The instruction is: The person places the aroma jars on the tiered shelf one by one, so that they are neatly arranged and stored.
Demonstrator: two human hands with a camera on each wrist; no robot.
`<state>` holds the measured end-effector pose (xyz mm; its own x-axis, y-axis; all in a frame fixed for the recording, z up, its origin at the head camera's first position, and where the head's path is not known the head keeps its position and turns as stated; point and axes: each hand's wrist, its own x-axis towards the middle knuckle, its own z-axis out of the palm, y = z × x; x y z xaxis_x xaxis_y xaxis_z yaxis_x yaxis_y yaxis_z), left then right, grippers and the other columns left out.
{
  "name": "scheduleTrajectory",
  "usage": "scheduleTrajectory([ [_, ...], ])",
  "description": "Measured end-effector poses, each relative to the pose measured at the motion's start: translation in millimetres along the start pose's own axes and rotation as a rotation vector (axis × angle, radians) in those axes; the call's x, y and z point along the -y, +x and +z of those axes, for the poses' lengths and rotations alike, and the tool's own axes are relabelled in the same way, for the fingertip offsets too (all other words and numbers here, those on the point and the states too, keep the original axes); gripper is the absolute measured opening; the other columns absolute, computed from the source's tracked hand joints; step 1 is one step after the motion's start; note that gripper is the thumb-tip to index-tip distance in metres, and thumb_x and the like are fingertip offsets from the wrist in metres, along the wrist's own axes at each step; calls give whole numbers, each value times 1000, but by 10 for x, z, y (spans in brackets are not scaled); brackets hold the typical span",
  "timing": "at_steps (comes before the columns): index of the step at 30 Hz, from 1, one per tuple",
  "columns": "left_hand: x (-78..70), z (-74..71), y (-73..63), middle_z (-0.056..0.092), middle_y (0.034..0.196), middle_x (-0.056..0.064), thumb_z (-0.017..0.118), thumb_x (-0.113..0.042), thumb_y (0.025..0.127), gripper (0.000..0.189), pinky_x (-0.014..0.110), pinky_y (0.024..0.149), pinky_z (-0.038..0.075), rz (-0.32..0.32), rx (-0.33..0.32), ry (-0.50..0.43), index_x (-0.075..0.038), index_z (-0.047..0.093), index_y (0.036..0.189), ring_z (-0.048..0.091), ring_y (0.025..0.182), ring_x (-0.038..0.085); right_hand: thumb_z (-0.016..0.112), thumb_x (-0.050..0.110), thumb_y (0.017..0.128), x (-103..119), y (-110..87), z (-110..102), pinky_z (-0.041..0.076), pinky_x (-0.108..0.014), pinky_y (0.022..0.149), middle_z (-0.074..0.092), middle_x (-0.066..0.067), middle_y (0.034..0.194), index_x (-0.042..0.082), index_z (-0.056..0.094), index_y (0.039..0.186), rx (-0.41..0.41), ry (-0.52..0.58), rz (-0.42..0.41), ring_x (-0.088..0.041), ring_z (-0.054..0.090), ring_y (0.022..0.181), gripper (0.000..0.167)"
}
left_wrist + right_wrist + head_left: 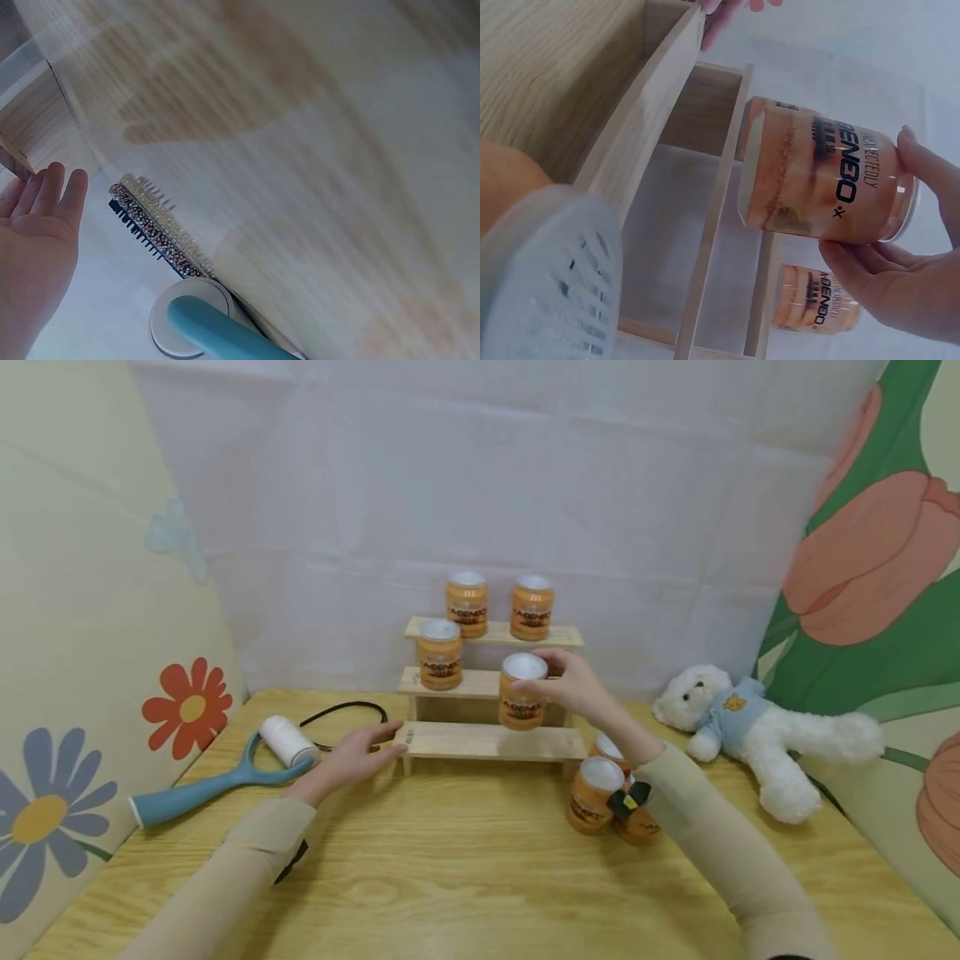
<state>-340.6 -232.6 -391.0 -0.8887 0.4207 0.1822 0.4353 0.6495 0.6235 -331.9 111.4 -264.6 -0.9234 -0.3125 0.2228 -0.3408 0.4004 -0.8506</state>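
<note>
My right hand (577, 685) grips an orange can (521, 712) with a white top near its upper end. In the head view the can overlaps the right side of the wooden three-step shelf (480, 742), between its middle and lowest boards. The right wrist view has the can (821, 176) lying sideways, thumb on one side and fingers on the other. Straight fingers of my left hand (358, 755) touch the left end of the lowest board. Two matching cans (467, 606) stand on the top board, and another can (440, 658) stands left on the middle board.
Several more orange cans (592, 797) cluster on the table below my right forearm. A white teddy bear (750, 722) in a blue shirt lies at the right. By my left hand are a blue-handled lint roller (217, 785) and a dark studded headband (154, 227).
</note>
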Motion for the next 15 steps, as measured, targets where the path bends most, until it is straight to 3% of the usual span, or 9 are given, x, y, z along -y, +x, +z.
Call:
scheduleTrajectory([
  [15,8,-7,-19,37,145,25,51,-34,98,63,55,103,39,0,9,-12,6,33,143,42,128,42,71,21,85,-4,365,139,55,-36,86,58,-18,123,0,45,137,-12,62,28,-29,58,110,61],
])
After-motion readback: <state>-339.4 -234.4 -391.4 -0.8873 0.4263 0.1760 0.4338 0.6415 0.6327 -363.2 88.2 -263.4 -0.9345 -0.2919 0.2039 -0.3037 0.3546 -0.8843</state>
